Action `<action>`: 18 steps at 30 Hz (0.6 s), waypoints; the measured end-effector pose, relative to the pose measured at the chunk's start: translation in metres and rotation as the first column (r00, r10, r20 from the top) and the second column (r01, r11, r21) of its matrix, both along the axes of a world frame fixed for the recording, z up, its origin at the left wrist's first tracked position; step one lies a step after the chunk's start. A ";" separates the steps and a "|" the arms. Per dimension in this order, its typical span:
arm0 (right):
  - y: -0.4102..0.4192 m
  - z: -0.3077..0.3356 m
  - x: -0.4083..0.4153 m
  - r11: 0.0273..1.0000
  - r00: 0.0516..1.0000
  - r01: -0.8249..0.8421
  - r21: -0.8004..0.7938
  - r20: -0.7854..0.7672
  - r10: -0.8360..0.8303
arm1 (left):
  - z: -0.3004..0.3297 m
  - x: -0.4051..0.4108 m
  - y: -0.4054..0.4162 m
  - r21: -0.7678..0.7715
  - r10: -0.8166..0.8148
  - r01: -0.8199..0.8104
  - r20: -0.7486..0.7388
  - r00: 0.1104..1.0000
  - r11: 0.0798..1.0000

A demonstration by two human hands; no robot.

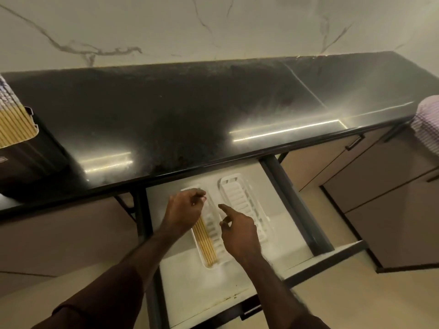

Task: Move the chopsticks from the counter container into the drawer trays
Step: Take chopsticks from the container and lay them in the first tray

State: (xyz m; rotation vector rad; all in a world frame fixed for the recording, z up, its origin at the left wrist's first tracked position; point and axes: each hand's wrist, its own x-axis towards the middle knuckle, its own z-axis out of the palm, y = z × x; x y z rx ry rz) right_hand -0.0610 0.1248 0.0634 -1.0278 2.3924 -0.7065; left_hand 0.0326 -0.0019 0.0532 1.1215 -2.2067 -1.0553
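Note:
An open white drawer (206, 288) below the black counter holds two white ribbed trays. The left tray (219, 252) has several pale wooden chopsticks (206, 243) lying in its left grooves. My left hand (184, 211) rests over the far end of those chopsticks with its fingers curled; whether it pinches them I cannot tell. My right hand (237, 230) hovers over the same tray, index finger stretched out, holding nothing. The right tray (240, 198) holds nothing. At the left edge, on the counter, a white container (14, 125) holds many more chopsticks.
The black counter (190, 115) runs across the view with a marble wall behind. A dark appliance (28, 167) stands under the chopstick container at left. Brown cabinet doors (380, 210) flank the drawer. A pale patterned object (427, 124) sits at the right edge.

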 end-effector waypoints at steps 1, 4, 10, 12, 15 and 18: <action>0.001 0.007 0.001 0.999 1.000 -0.001 -0.039 -0.005 0.001 | 0.010 0.003 0.001 -0.014 0.013 -0.014 -0.045 0.999 1.000; 0.007 0.038 0.009 0.987 1.000 -0.011 -0.159 -0.022 0.007 | 0.047 0.016 0.010 -0.063 0.062 -0.073 -0.163 0.985 0.995; 0.014 0.113 0.037 0.922 0.995 -0.083 -0.378 -0.079 0.057 | 0.118 0.042 0.034 -0.085 0.113 -0.141 -0.271 0.956 0.986; 0.015 0.138 0.049 0.888 0.989 -0.126 -0.443 -0.121 0.080 | 0.141 0.054 0.039 -0.126 0.108 -0.154 -0.312 0.944 0.980; 0.010 0.170 0.066 0.824 0.976 -0.205 -0.529 -0.176 0.129 | 0.174 0.079 0.043 -0.192 0.091 -0.171 -0.369 0.925 0.966; 0.000 0.194 0.083 0.778 0.966 -0.247 -0.578 -0.216 0.146 | 0.201 0.101 0.038 -0.251 0.076 -0.193 -0.411 0.908 0.949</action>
